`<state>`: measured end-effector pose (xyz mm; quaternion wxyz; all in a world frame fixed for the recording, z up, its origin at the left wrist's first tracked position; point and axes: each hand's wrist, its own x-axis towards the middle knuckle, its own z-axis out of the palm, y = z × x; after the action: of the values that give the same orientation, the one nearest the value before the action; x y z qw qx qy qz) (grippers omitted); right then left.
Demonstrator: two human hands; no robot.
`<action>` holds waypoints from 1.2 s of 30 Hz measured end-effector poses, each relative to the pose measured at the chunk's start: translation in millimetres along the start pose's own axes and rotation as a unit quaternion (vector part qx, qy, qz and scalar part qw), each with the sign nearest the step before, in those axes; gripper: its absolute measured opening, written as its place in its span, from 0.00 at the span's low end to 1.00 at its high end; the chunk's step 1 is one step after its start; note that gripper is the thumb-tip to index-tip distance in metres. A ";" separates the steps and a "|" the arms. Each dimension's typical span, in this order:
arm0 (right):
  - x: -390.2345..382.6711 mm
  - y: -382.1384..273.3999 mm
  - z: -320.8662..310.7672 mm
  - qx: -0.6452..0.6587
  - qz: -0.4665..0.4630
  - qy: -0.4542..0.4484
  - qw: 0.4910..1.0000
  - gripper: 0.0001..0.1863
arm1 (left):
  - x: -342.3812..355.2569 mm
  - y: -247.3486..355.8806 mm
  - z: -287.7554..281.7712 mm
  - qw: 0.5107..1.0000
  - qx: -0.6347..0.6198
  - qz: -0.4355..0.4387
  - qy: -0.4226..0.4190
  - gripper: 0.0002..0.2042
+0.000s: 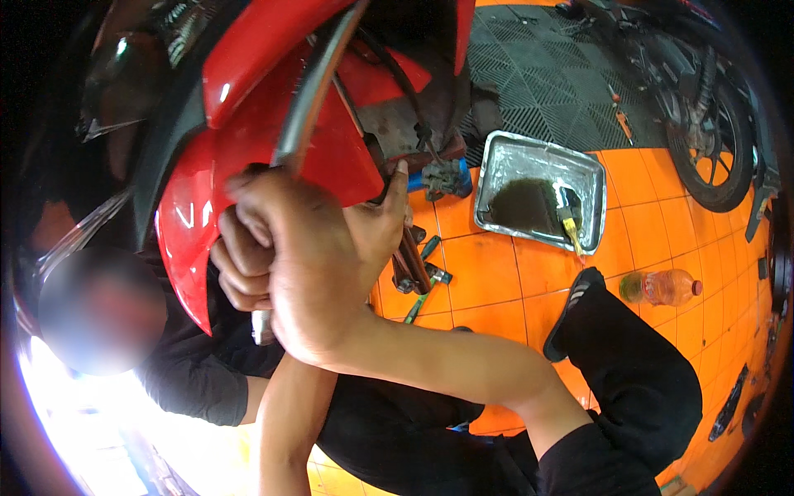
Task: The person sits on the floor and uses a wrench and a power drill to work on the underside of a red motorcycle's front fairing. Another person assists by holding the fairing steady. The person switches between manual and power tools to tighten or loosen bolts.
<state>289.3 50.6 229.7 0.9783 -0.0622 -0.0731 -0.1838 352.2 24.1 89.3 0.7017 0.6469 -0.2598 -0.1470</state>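
Observation:
My right hand [294, 256], slightly blurred, is closed in a fist at the lower end of a long silver metal bar [310, 107] beside the red motorcycle panels [178, 219]. A short silver rod end [261, 328] sticks out below the fist; I cannot tell whether it is the same piece. My left hand [380, 227] reaches behind my right wrist to the underside of the motorcycle. One of its fingers points up against a reddish-brown part; the others are hidden. A blue-and-grey metal part [442, 178] lies just right of that finger.
A metal tray [602, 198] holds dark liquid and a yellow-handled brush [571, 227]. Green-and-black tools [422, 302] lie on orange tiles. A plastic bottle [662, 288] lies right of a black shoe [571, 310]. Another motorcycle [711, 124] stands far right; a person [198, 388] is at left.

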 end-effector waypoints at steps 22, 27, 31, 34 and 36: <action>-6.0 3.7 -20.0 -0.317 -0.239 0.144 0.907 0.20 | 4.6 0.1 -8.8 0.998 0.016 -0.005 -0.052 0.07; -6.0 -33.8 -50.8 -0.400 -0.218 0.099 0.885 0.25 | 4.3 -9.5 -22.9 0.999 0.019 0.024 -0.011 0.06; -0.7 -68.3 -73.6 -0.483 -0.240 0.071 0.839 0.26 | 6.0 -3.4 -18.0 0.998 0.039 0.043 -0.022 0.08; 4.9 -82.4 -82.4 -0.513 -0.232 0.043 0.825 0.26 | 1.8 14.0 -6.8 0.991 0.066 0.110 -0.019 0.07; 10.0 -88.9 -85.3 -0.513 -0.230 0.025 0.826 0.27 | 0.9 19.1 -5.2 0.994 0.039 0.092 -0.033 0.06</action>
<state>276.0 -47.7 156.0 0.7361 -0.5322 0.0440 -0.4160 353.4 30.2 108.1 0.6775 0.6420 -0.3468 -0.0927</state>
